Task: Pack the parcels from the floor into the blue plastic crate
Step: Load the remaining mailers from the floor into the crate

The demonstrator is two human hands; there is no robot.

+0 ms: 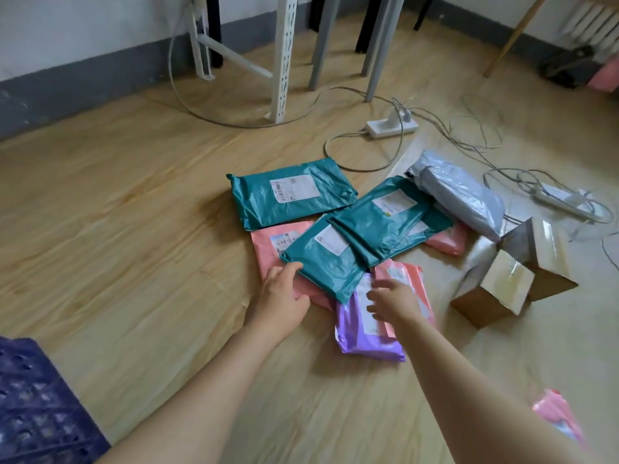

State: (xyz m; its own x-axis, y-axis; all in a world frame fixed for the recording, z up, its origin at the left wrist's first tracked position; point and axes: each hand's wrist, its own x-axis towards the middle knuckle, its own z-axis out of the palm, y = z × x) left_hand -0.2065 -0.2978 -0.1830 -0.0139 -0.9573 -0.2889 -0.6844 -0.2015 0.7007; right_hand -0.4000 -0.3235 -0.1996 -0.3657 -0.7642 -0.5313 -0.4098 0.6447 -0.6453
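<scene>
Head camera view: a wooden floor (pixel 117 195) fills the frame. The blue plastic crate (pixel 37 406) is cut off at the 8 o'clock corner, well apart from the parcels heaped at centre. A grey parcel (pixel 459 192) lies at the heap's 2 o'clock edge. Three teal mailers overlap: the far teal parcel (pixel 264 202) at 11 o'clock, and the middle teal parcel (pixel 371 226) lapping over the near teal parcel (pixel 325 266). Each carries a white shipping label; a barcode shows on the far one, but no print is legible.

Beneath them a pink parcel (pixel 268 246) shows a barcoded label, its writing also too small to read. A purple parcel (pixel 361 339) sits at the heap's 6 o'clock, touching a second pink parcel (pixel 408 272) beside it. A third pink parcel (pixel 449 241) peeks out at 3 o'clock, and a fourth pink parcel (pixel 559 420) lies blurred at the frame's 5 o'clock corner. A taped cardboard box (pixel 495 293) and a second cardboard box (pixel 546 259) stand touching at the heap's 4 o'clock.

The person's left hand (pixel 284 296) grips the near-left corner of the near teal parcel, fingers curled over its edge and thumb against the pink parcel below. The right hand (pixel 392 299), motion-blurred, hovers with fingers spread over the purple parcel's label, holding nothing. The crate is at the hands' 8 o'clock. A white power strip (pixel 392 126) and loose cables (pixel 469 128) lie at 1 o'clock beyond the heap.
</scene>
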